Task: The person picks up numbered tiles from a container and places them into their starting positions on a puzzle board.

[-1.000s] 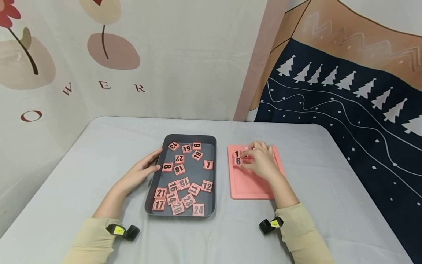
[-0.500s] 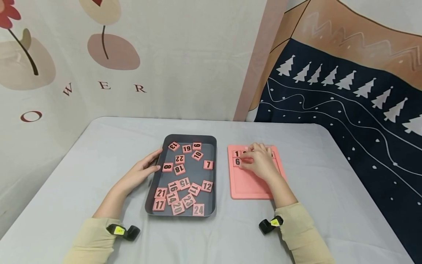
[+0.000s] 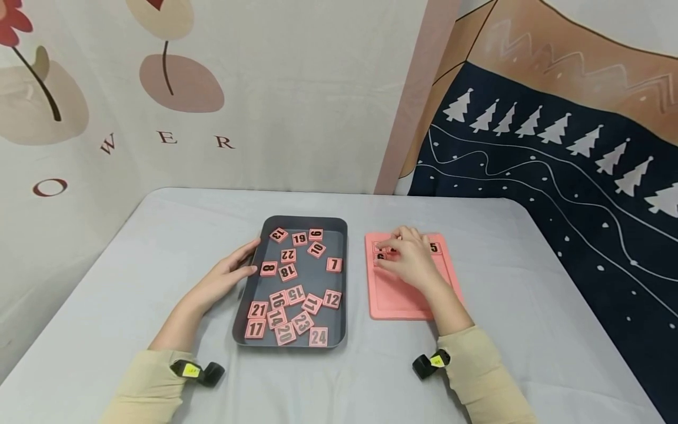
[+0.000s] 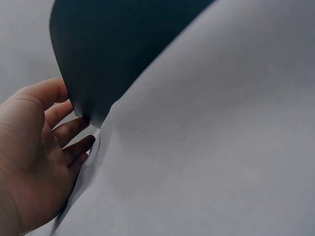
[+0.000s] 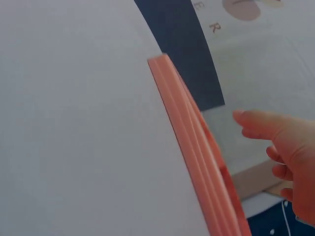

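Your left hand, fingers loosely extended, touches the gray tray as your right hand's parted thumb and finger flank the 6 tile on the pink board, grip unclear; press evenly, edges square.

A pink board lies flat beside a grey tray of tiles.

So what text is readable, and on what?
Tray tiles:
"13"
"19"
"9"
"10"
"22"
"8"
"18"
"7"
"16"
"15"
"11"
"12"
"21"
"17"
"14"
"23"
"20"
"24"
"5": tile, pink board
"O W E R": backdrop
Other board numbers: partly hidden.
Yellow wrist labels: too small.
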`<action>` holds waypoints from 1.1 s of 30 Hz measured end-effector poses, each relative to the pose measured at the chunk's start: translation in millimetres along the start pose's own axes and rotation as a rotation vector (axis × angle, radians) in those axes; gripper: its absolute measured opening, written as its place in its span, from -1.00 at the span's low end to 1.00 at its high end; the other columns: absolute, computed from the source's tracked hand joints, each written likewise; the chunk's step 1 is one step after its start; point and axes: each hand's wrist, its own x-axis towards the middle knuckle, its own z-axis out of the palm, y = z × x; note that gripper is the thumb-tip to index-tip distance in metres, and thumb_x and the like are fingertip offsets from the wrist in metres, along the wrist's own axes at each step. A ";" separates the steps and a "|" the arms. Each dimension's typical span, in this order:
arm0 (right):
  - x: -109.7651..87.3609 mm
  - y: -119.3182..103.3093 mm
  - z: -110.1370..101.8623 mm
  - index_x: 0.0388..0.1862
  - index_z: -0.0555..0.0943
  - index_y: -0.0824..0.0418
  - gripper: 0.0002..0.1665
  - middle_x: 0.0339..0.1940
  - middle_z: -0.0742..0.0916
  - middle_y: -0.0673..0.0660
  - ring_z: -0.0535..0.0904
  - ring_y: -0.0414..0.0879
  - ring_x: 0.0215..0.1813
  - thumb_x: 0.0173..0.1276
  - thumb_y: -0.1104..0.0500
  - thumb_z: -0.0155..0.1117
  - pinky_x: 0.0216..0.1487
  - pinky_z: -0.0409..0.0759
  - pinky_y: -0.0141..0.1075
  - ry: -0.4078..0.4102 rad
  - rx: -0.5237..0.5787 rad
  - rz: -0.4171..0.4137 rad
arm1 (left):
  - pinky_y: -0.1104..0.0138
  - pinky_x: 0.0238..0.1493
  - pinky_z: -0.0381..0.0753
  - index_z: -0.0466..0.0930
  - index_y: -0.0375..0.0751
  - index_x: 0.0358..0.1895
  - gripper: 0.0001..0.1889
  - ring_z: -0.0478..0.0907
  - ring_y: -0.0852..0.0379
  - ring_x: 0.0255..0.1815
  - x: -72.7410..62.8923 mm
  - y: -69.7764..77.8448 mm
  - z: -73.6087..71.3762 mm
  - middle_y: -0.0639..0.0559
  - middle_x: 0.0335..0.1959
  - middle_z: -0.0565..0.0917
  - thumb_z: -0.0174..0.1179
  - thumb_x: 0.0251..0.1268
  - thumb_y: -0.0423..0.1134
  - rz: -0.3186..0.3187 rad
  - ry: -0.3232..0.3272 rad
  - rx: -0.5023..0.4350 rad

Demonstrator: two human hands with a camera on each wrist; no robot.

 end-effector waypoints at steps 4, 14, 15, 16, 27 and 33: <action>5.9 -14.8 0.0 -0.14 0.75 0.03 -0.60 -0.25 0.48 -0.02 0.31 -0.05 -0.11 0.01 -0.05 0.56 -0.11 0.14 -0.12 0.003 0.042 -0.028 | -0.06 0.41 -0.13 0.03 -0.17 0.52 -0.34 -0.07 -0.20 0.49 -0.4 0.0 0.4 -0.22 0.50 0.04 0.07 0.42 -0.28 -0.008 0.002 0.000; 28.1 -49.7 8.6 -0.17 0.76 -0.03 -0.62 -0.24 0.44 -0.03 0.25 -0.07 -0.14 0.00 -0.09 0.55 -0.08 0.14 -0.12 -0.121 0.009 -0.110 | -0.07 0.41 -0.12 0.03 -0.13 0.52 -0.33 -0.08 -0.20 0.49 -1.3 1.2 0.1 -0.20 0.51 0.03 0.07 0.42 -0.26 -0.021 0.005 0.003; 30.3 -52.5 10.2 -0.18 0.76 -0.03 -0.62 -0.24 0.44 -0.03 0.25 -0.07 -0.16 0.00 -0.08 0.55 -0.09 0.14 -0.12 -0.136 -0.004 -0.119 | -0.07 0.40 -0.12 0.03 -0.14 0.52 -0.33 -0.07 -0.20 0.49 -1.3 1.5 0.1 -0.20 0.51 0.03 0.07 0.42 -0.26 -0.021 0.006 0.003; 32.4 -55.3 11.5 -0.18 0.76 -0.04 -0.63 -0.24 0.44 -0.04 0.25 -0.08 -0.17 0.00 -0.08 0.54 -0.10 0.14 -0.12 -0.151 -0.021 -0.128 | -0.08 0.40 -0.12 0.03 -0.13 0.52 -0.33 -0.07 -0.20 0.49 -1.4 1.8 0.2 -0.20 0.51 0.03 0.07 0.42 -0.26 -0.021 0.006 0.003; 47.2 -74.9 26.3 -0.20 0.77 -0.11 -0.56 -0.19 0.45 -0.05 0.24 -0.10 -0.15 -0.09 -0.21 0.56 -0.13 0.14 -0.16 -0.295 -0.165 -0.090 | -0.07 0.41 -0.12 0.03 -0.13 0.52 -0.34 -0.08 -0.19 0.49 -0.6 -1.4 0.4 -0.18 0.51 0.03 0.07 0.42 -0.25 -0.023 0.005 0.002; 49.3 -80.0 33.1 -0.29 0.77 -0.11 -0.61 -0.23 0.46 -0.05 0.24 -0.10 -0.15 -0.13 -0.18 0.59 -0.14 0.15 -0.16 -0.315 -0.197 -0.043 | -0.09 0.40 -0.11 0.03 -0.15 0.52 -0.34 -0.08 -0.21 0.49 -0.6 -1.7 0.4 -0.20 0.51 0.03 0.06 0.43 -0.24 -0.015 0.006 0.002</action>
